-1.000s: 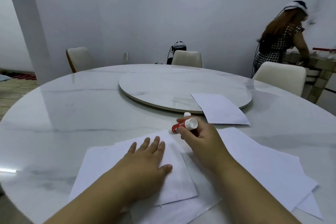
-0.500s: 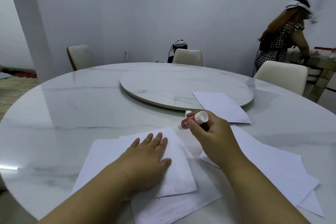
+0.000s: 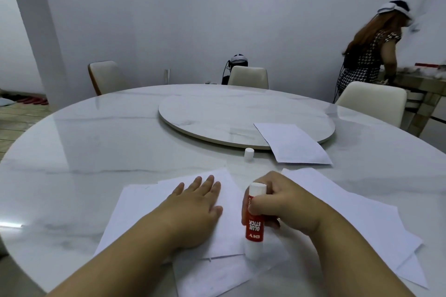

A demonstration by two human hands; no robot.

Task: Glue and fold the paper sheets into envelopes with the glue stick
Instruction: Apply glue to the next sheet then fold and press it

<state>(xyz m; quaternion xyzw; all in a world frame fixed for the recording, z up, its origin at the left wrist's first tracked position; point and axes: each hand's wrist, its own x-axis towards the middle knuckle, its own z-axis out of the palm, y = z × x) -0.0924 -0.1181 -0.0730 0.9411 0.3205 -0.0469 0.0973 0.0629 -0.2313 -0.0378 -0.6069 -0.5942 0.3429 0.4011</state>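
Now, head view, the only one: the right hand (image 3: 284, 202) has swung the glue stick (image 3: 253, 220) down. A sec ago it was held up and tilted over the far edge of the folded sheet; now it stands near upright, label upside down, its lower end touching or just above the folded paper sheet (image 3: 226, 214) at that sheet's near right corner. Can't tell if glue is actually meeting paper. Fingers and thumb are curled round the stick's upper half.

The left hand (image 3: 195, 207) is unchanged: flat, fingers straight and a bit spread, pressing the folded sheet down near the table's near edge. Under it lie more loose sheets (image 3: 217, 275); another stack (image 3: 350, 210) spreads toward the table's right edge.

The white cap (image 3: 249, 153) stands alone on the table (image 3: 96, 147), just in front of the turntable (image 3: 217, 113) rim, w/ a separate sheet (image 3: 294, 144) beside it, lapping over that rim.

Meaning, as a guess: the stick has gone from carried to applying position, so a glue pass along the right edge or flap looks about to begin; folding comes after.

Background: another person (image 3: 371, 55) stands at the far right, back turned.
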